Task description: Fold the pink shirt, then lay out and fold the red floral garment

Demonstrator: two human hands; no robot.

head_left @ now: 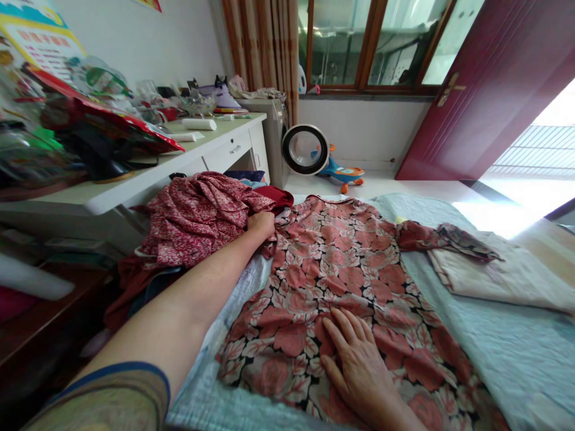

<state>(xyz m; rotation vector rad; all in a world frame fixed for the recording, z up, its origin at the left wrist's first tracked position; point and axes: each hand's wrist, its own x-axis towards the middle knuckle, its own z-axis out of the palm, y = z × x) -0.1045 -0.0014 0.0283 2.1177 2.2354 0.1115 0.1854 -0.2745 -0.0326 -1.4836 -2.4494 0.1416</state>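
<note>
A floral garment [341, 263] in rusty pink, black and beige is spread over a pale blue-green bed cover [507, 335]. At its upper left edge my left hand [261, 225] is closed on the garment's sleeve, next to a heap of clothes. My right hand [354, 359] lies flat on the lower middle of the garment, fingers spread. The garment's other sleeve [422, 236] stretches out to the right, its end resting on a folded cream cloth [494, 272].
Red-and-white patterned clothing [197, 215] is piled at the left, beside a cluttered white desk [211, 143]. Beyond the bed are a washing machine with its round door [305, 149] open, a blue-orange toy [344, 173] and a red door [476, 90].
</note>
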